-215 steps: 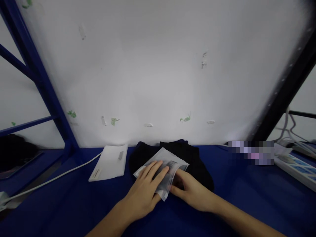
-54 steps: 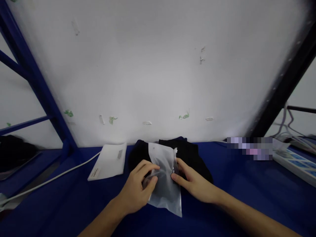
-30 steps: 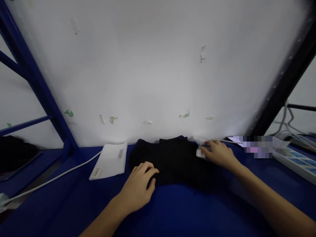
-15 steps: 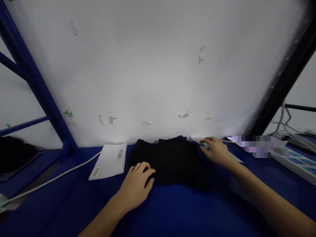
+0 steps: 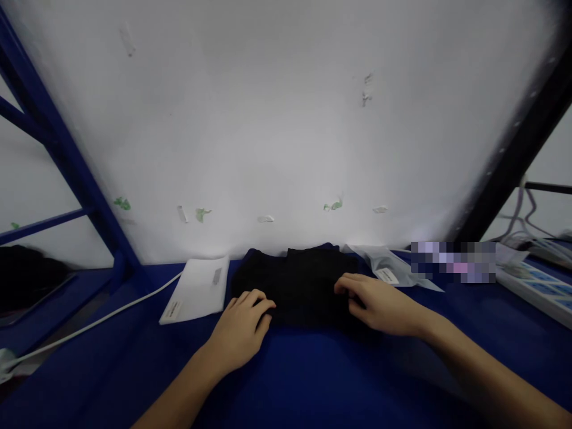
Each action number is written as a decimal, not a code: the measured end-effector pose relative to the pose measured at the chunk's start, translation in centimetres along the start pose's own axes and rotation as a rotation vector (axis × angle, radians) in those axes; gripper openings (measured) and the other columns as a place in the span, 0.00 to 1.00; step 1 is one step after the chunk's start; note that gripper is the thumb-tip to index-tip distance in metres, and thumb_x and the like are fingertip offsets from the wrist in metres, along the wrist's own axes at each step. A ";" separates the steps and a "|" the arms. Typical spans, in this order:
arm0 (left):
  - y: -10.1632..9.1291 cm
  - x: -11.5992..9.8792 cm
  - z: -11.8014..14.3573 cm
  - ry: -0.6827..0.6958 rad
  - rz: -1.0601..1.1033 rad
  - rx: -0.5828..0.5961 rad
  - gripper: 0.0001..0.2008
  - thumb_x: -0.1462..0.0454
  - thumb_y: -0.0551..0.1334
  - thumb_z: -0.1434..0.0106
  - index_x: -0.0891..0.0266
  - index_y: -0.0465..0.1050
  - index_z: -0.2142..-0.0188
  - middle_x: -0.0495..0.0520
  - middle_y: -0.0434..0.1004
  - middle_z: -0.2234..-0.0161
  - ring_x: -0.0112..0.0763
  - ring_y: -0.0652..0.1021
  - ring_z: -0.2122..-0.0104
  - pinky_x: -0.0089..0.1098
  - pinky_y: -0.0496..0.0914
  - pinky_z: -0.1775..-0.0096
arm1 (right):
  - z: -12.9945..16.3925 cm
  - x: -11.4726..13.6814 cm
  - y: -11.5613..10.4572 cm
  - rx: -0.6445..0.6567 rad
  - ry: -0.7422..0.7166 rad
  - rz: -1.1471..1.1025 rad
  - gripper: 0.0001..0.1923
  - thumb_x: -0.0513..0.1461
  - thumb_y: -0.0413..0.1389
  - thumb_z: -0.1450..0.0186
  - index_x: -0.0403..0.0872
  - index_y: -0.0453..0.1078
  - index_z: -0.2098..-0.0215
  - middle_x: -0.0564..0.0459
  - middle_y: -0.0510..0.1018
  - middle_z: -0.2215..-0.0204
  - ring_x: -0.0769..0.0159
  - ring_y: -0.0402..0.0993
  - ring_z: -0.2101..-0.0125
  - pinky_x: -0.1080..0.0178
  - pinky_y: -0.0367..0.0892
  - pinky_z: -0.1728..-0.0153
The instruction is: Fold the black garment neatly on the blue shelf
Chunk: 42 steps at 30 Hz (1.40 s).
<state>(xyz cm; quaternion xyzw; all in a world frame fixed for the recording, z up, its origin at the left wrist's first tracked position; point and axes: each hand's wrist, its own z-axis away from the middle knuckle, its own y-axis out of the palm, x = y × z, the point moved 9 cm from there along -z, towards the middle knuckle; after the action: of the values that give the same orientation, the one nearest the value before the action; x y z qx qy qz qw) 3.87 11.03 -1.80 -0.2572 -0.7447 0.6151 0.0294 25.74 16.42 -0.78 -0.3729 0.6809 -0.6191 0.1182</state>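
My left hand [image 5: 243, 319] lay palm down on the near-left edge of the folded black garment [image 5: 297, 286], fingers loosely curled over the cloth and pinching nothing. My right hand [image 5: 379, 301] rested the same way at the garment's near-right edge, fingers spread and bent onto the fabric, with nothing held.

The biggest thing before me was the white wall panel [image 5: 277, 119], with scraps of tape and green flecks stuck low on it. The blue shelf surface [image 5: 313, 381] ran beneath it, framed by a blue upright [image 5: 62, 149] on the left and a dark upright [image 5: 518, 149] on the right. The black garment sat in the middle, pushed back close to the panel. Just left of it lay a white flat packet [image 5: 196, 289], and a white cable [image 5: 89, 325] trailed out from that side. To the right of the garment, apart from my right hand, lay a clear plastic bag [image 5: 388, 268] with a small label.

With both hands on the near edge, I judged the handling would go best if they worked evenly: fingers under the same layers on each side, the cloth kept flat so the fold stayed square, and nothing nudged into the bag or the packet.
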 end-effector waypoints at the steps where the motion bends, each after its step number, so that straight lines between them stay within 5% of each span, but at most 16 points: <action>1: 0.0 0.2 -0.1 -0.013 0.002 -0.001 0.14 0.65 0.52 0.29 0.56 0.74 0.50 0.54 0.73 0.53 0.41 0.74 0.52 0.45 0.69 0.52 | -0.1 -0.4 -0.3 -0.017 0.022 0.010 0.11 0.34 0.51 0.39 0.49 0.72 0.61 0.49 0.78 0.62 0.57 0.75 0.64 0.56 0.68 0.61; 3: -0.1 0.6 -0.3 -0.039 0.011 -0.007 0.15 0.64 0.51 0.27 0.57 0.74 0.50 0.54 0.74 0.54 0.41 0.74 0.53 0.44 0.70 0.52 | -0.1 -0.5 -0.3 0.003 0.029 0.005 0.08 0.41 0.54 0.36 0.49 0.73 0.60 0.49 0.78 0.62 0.57 0.75 0.64 0.56 0.68 0.61; 6: -0.1 1.3 -0.4 -0.062 0.030 -0.020 0.15 0.64 0.50 0.27 0.57 0.74 0.51 0.53 0.75 0.54 0.40 0.74 0.54 0.43 0.71 0.52 | 0.3 0.5 1.1 0.142 -0.026 -0.029 0.25 0.51 0.62 0.42 0.48 0.71 0.51 0.46 0.75 0.54 0.52 0.73 0.56 0.52 0.68 0.55; 8: 0.0 1.7 -0.4 -0.061 0.049 -0.023 0.14 0.64 0.51 0.27 0.56 0.74 0.51 0.53 0.75 0.54 0.39 0.75 0.54 0.42 0.70 0.52 | 0.8 1.0 2.3 0.232 -0.060 -0.025 0.36 0.51 0.67 0.48 0.47 0.68 0.44 0.43 0.71 0.47 0.47 0.69 0.50 0.50 0.67 0.50; 10: 0.2 1.9 -0.5 -0.041 0.066 -0.021 0.12 0.64 0.53 0.29 0.55 0.74 0.51 0.52 0.75 0.54 0.39 0.74 0.54 0.42 0.70 0.51 | 0.9 1.0 2.7 0.247 -0.068 -0.033 0.34 0.44 0.65 0.47 0.47 0.66 0.42 0.43 0.69 0.45 0.47 0.68 0.48 0.51 0.65 0.48; 13: 0.3 1.9 -0.5 -0.019 0.058 -0.024 0.13 0.66 0.56 0.32 0.55 0.73 0.51 0.53 0.74 0.53 0.40 0.74 0.53 0.42 0.70 0.51 | 0.4 0.2 2.0 0.152 -0.020 -0.057 0.21 0.33 0.55 0.42 0.47 0.70 0.50 0.46 0.75 0.53 0.55 0.73 0.54 0.55 0.67 0.53; 17: 0.0 2.1 -0.6 -0.056 0.048 -0.021 0.15 0.68 0.54 0.34 0.56 0.73 0.51 0.54 0.75 0.54 0.40 0.75 0.54 0.41 0.71 0.52 | -0.5 -1.1 0.5 -0.007 0.053 -0.013 0.13 0.31 0.51 0.42 0.48 0.72 0.62 0.50 0.79 0.63 0.59 0.76 0.62 0.57 0.67 0.59; 24: -0.8 2.6 -0.5 -0.134 0.104 -0.035 0.13 0.64 0.52 0.30 0.57 0.76 0.56 0.52 0.79 0.58 0.38 0.78 0.56 0.38 0.70 0.53 | -0.8 -1.4 -1.4 -0.201 0.029 -0.028 0.13 0.33 0.49 0.38 0.49 0.75 0.63 0.50 0.80 0.63 0.58 0.77 0.62 0.57 0.68 0.58; 29: -1.3 2.3 -0.5 -0.170 0.083 -0.034 0.15 0.62 0.50 0.28 0.58 0.76 0.60 0.52 0.80 0.66 0.38 0.79 0.64 0.34 0.69 0.64 | -0.4 -3.6 -2.4 -0.362 0.161 -0.141 0.12 0.36 0.50 0.38 0.49 0.75 0.62 0.49 0.82 0.63 0.56 0.77 0.62 0.55 0.70 0.58; 35: -1.3 1.8 -0.3 -0.157 0.086 -0.058 0.16 0.61 0.50 0.28 0.57 0.77 0.60 0.49 0.80 0.71 0.34 0.78 0.72 0.34 0.67 0.68 | -0.4 -5.8 -1.6 -0.339 0.255 -0.322 0.12 0.36 0.49 0.40 0.51 0.75 0.65 0.51 0.82 0.63 0.57 0.78 0.63 0.57 0.71 0.61; 42: -3.0 1.2 -0.2 -0.093 -0.005 -0.253 0.14 0.62 0.52 0.29 0.59 0.76 0.60 0.53 0.80 0.64 0.38 0.78 0.64 0.38 0.70 0.61 | -0.3 -6.6 -1.4 -0.348 0.271 -0.228 0.13 0.36 0.47 0.40 0.50 0.74 0.67 0.52 0.81 0.68 0.61 0.76 0.71 0.60 0.67 0.68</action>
<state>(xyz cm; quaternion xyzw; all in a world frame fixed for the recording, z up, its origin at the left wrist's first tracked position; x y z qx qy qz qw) 1.86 11.33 0.75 -0.2280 -0.8176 0.5275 -0.0364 30.65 21.00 -1.36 -0.3756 0.7405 -0.5463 -0.1107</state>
